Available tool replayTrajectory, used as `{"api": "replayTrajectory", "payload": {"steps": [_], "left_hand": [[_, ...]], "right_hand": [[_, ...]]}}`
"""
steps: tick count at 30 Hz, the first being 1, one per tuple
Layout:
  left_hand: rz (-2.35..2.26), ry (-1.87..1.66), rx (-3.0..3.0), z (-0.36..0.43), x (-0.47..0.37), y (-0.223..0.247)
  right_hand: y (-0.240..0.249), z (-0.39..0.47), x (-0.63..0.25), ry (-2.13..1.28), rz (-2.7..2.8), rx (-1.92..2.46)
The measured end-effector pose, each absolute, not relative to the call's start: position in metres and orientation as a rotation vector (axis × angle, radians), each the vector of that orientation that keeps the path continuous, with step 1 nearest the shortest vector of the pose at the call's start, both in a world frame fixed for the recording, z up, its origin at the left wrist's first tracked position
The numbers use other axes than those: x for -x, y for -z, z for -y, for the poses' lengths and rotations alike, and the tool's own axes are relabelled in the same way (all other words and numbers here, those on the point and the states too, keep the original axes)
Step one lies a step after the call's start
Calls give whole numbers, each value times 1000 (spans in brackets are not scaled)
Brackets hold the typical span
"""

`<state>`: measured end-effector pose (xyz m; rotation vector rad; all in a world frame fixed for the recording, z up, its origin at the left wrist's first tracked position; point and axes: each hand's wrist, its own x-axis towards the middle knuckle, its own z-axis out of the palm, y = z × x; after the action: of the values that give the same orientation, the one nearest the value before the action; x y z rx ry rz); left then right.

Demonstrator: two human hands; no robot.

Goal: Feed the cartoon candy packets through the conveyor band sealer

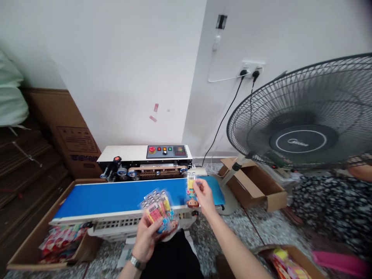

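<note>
Several printed plastic packets (162, 213) are fanned out in my left hand (145, 236), whose fingers are closed on their lower left part. My right hand (204, 195) pinches a single packet (192, 192) upright at the right end of the blue conveyor belt (116, 195), near the machine's intake side. Behind the belt stands the white sealing machine (124, 153) with a panel of buttons (165, 151), a belt and rollers.
A box of packets (83, 252) is below the belt's left end. A large fan (299, 131) stands right, above an open carton (252, 182). Another box of packets (310, 263) is at lower right, near a person in patterned clothing (328, 209).
</note>
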<state>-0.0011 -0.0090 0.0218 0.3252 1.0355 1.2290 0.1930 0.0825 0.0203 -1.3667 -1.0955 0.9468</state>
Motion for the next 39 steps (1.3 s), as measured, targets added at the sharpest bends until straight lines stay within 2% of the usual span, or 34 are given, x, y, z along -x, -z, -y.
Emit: {"api": "replayTrajectory", "payload": {"steps": [12, 15, 20, 24, 31, 35, 39], "left_hand": [[-796, -1146, -475, 1, 8, -26], [-833, -1143, -495, 3, 11, -25], [-928, -1160, -473, 13, 19, -18], [-974, -1155, -445, 21, 20, -12], [-993, -1144, -436, 21, 18, -18], [-995, -1183, -420, 14, 17, -25], [-982, -1219, -459, 7, 17, -27]], "right_hand": [[-4, -53, -158, -1059, 1293, 1158], [6, -73, -178, -945, 1213, 1323], [25, -121, -238, -506, 1289, 1896], [35, -145, -249, -452, 1335, 1991], [27, -167, -213, -501, 1497, 2016], [11, -149, -189, -529, 1645, 1839], [-10, -106, -167, -980, 1704, 1371]]}}
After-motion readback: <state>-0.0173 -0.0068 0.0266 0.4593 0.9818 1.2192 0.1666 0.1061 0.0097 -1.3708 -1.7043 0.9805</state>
